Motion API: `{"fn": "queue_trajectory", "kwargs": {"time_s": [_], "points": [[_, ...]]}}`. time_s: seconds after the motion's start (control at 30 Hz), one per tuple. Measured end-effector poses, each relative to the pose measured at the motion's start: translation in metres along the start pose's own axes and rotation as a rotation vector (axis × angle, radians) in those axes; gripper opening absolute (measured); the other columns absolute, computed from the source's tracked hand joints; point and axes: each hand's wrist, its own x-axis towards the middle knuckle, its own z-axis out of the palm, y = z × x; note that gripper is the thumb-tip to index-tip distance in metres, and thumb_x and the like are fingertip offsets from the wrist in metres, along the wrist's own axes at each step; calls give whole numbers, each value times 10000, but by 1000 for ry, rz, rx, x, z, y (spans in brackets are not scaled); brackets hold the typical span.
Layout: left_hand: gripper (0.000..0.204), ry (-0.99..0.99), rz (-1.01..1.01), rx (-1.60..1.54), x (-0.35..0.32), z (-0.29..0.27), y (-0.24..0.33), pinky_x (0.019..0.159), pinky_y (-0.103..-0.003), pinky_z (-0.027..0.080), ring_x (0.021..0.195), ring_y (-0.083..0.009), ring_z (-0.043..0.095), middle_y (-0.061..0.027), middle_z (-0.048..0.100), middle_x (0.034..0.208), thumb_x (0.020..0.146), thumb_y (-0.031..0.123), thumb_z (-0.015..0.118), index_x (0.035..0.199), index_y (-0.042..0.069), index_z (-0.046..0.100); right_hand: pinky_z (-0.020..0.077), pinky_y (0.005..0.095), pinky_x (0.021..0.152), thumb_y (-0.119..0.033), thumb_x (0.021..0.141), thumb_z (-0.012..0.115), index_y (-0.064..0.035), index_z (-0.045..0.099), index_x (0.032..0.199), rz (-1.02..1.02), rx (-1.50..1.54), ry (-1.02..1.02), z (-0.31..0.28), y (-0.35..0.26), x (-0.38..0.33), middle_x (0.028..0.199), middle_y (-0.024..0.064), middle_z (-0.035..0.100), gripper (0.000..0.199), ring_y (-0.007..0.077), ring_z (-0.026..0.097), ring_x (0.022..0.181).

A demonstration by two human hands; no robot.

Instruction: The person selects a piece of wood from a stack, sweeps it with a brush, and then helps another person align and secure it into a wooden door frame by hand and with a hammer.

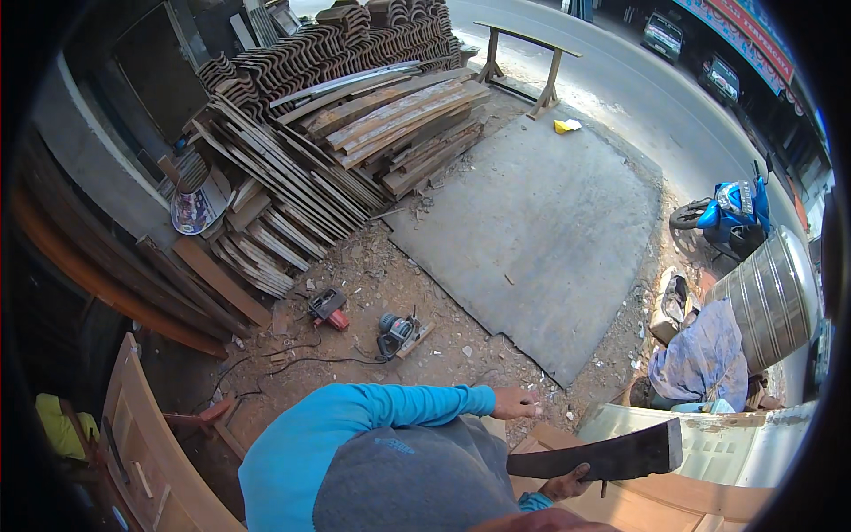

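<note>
Dark steel: a broad cleaver-like blade (603,457) is held near its handle end in the right hand (567,485), whose fingers are wrapped closed around it. The blade's long axis runs nearly level, from the hand out toward the right, where its squared tip lies over pale wooden boards (674,501). The left hand (516,403), on a blue-sleeved arm, is just above the blade's handle end and apart from it; the fingers appear loosely curled, and no held object can be made out. The right hand is the nearer one. Behind are seen a circular saw (399,334) on the dirt and stacked planks (390,120).
</note>
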Motion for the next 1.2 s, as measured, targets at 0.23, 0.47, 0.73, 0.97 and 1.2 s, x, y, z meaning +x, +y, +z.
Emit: {"fn": "queue_trajectory", "kwargs": {"time_s": [0.23,0.47,0.73,0.97,1.2], "points": [[651,141,-21,-39,96,-95,-35,883,-478,471,1017,-390,629,-259,666,1106,946,584,485,1072,-27,672,527,379,856,-629,951,530,117,532,1249,-155,-79,-195,93,20,145,1131,194,620,803,273,612,1018],[671,186,-66,-128,139,-176,-41,960,-458,473,1123,-379,613,-236,658,1186,926,592,518,1188,-12,646,508,330,807,-670,965,449,103,583,1184,-265,-110,-723,271,-33,298,1081,151,657,815,223,633,959],[646,97,20,-236,219,-295,-94,957,-432,476,1111,-339,623,-213,667,1181,931,577,554,1199,-3,648,506,335,806,-624,923,586,71,619,1148,-377,-35,-838,539,-129,290,1014,116,683,731,198,636,919],[712,-116,-136,-655,263,-453,-154,993,-415,474,1163,-310,605,-184,621,1293,973,602,469,1336,-5,552,508,359,706,-509,914,655,35,623,1065,-547,-138,-712,724,-176,316,848,155,691,566,263,674,785],[1019,-121,-285,-1653,320,-547,-181,1087,-442,408,1294,-337,511,-241,504,1408,910,801,246,1499,-31,264,478,367,779,-501,1002,471,18,507,1172,-687,154,-113,782,-201,371,1050,156,580,547,228,587,944]]}}
